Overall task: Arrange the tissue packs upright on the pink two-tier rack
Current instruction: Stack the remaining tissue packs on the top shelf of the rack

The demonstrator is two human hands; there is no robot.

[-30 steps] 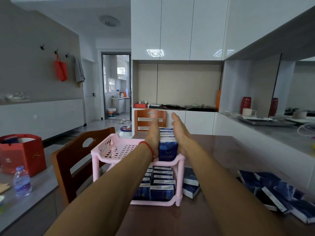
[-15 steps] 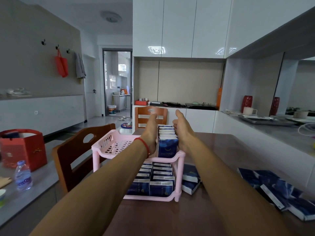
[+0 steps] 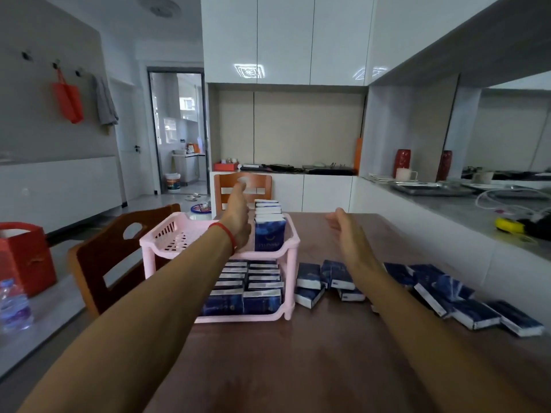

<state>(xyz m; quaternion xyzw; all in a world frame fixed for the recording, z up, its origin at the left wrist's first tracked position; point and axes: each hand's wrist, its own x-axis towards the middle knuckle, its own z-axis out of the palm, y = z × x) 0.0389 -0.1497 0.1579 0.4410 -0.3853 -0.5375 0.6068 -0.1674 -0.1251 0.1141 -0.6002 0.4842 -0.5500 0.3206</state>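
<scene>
Left hand (image 3: pixel 238 217) is flat and open, palm side pressed against the left face of the row of upright dark-blue tissue packs (image 3: pixel 269 231) on the top tier of the pink plastic two-tier rack (image 3: pixel 293 259). Not gripping, just bracing the row against the right-hand rail. Red string band on that wrist.

Right hand (image 3: pixel 347 234) is open, empty, fingers loosely spread, hovering above the brown table (image 3: pixel 298 368) to the right of the rack and clear of it.

Rack status: bottom tier looks full, two rows of packs standing on edge. Top tier has one row along the right side; the left part of the slotted shelf is bare. So I judge roughly two thirds done.

Supply: loose dark-blue tissue packs (image 3: pixel 432 290) lying flat and overlapping on the table right of the rack, nearest ones (image 3: pixel 310 281) just beside its lower right leg.

Handling, my read: soft film-wrapped paper, light, nothing to break. Film is likely a bit slick, and a pack should give under a hard squeeze. Best hold is thumb on one broad face and fingers on the other, near the middle, so it turns upright on the way over. Several at once should be possible if pinched as a block.

Risk: an upright row with free space beside it tips like dominoes. Keep the left palm there until the next pack goes in.
</scene>
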